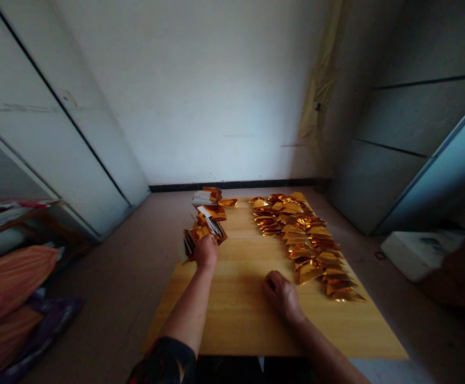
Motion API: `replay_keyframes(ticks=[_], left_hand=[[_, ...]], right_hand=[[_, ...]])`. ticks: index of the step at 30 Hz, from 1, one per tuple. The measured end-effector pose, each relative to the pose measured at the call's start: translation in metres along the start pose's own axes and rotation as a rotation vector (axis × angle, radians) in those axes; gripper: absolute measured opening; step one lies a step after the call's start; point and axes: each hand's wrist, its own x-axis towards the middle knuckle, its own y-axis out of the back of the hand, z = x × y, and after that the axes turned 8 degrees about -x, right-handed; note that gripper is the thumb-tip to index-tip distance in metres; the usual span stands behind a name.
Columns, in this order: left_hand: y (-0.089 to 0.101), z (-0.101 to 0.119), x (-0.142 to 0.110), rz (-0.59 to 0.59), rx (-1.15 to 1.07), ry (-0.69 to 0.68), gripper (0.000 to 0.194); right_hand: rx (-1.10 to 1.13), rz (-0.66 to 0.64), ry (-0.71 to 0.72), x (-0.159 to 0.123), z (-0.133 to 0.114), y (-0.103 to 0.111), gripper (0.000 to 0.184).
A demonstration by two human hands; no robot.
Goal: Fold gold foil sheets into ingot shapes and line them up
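We've got a wooden table, shiny folded gold foil pieces overlapping along its right, a whitish box on the floor (contents too dim to tell), gold-and-white sheet bundles at the table's left, our left hand on one, can't tell its grip, and our right hand curled in.

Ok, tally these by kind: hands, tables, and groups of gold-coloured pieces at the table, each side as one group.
Hands: 2 (left hand, right hand)
Table: 1
Gold-coloured groups: 2 (left-side group, right-side group; single pieces overlap too much to count)
Total: 5
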Motion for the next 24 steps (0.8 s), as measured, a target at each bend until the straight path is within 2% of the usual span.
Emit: replay_keyframes(ticks=[5, 12, 17, 24], left_hand=[[-0.004, 0.004, -0.003, 0.062, -0.079, -0.007, 0.027], [-0.006, 0.008, 0.007, 0.019, -0.099, 0.031, 0.023], [-0.008, 0.005, 0.008, 0.076, -0.105, 0.052, 0.027], [-0.012, -0.001, 0.004, 0.16, -0.129, 0.05, 0.02]], right_hand=[[0.001, 0.006, 0.007, 0.0, 0.0, 0.0, 0.018], [-0.002, -0.021, -0.004, 0.0, 0.0, 0.001, 0.017], [-0.013, -0.028, -0.008, 0.0, 0.001, 0.0, 0.017], [-0.002, -0.031, 0.01, 0.001, -0.001, 0.003, 0.018]])
